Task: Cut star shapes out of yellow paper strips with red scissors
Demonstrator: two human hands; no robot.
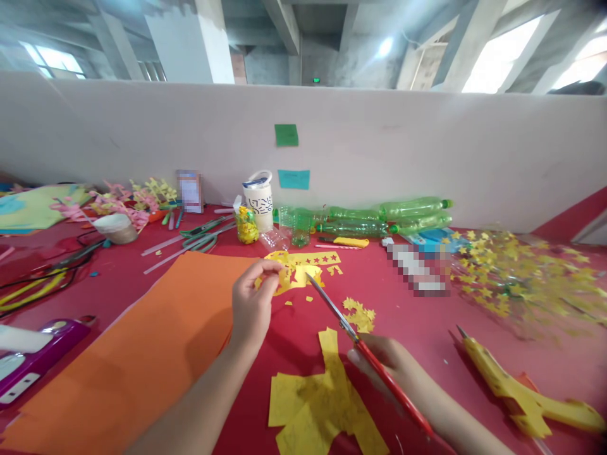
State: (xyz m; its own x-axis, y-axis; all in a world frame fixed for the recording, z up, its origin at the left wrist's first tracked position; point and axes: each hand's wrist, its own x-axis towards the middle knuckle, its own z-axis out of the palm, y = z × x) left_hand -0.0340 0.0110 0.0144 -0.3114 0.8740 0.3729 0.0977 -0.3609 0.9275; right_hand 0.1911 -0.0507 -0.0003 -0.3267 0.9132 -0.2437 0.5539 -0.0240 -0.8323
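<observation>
My left hand [253, 303] is closed in a pinch at the edge of a yellow paper piece [308, 276]; its fingertips overlap other yellow cut-outs behind. My right hand [386, 360] is wrapped round red-handled scissors [348, 325], whose blade tips point up and left at that piece. Just beyond lies a yellow strip [327, 258] with star-shaped holes. A small heap of yellow paper stars [359, 316] rests between the scissors and the table's middle. Below the hands are larger yellow paper sheets [313, 404], overlapping one another.
Orange paper sheets [142, 328] lie at left, beside a purple power strip [47, 354]. Yellow glue gun [512, 379] and star sprays [497, 272] are at right. Green bottles [412, 208], a white tumbler [258, 205] and a yellow utility knife [351, 242] line the back.
</observation>
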